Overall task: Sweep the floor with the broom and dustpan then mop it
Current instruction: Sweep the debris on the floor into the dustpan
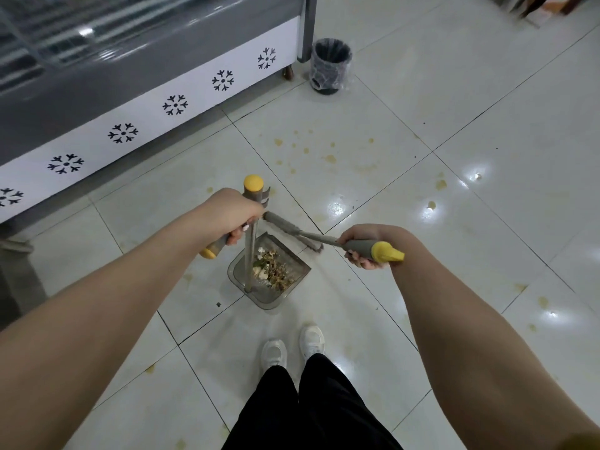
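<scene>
Grey freezer (97,92) and lined bin (329,64)
The freezer, upper left, carries black snowflake marks (122,133) along its white band; the bag-lined bin stands just beside its corner.

Littered dustpan (271,298); broom (285,226) at its mouth

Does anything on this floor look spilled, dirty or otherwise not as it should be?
Yes. Yellowish stains are spattered over the white floor tiles beyond the dustpan, and more lie to the right. They look like splashes of liquid, not sweepable litter.
</scene>
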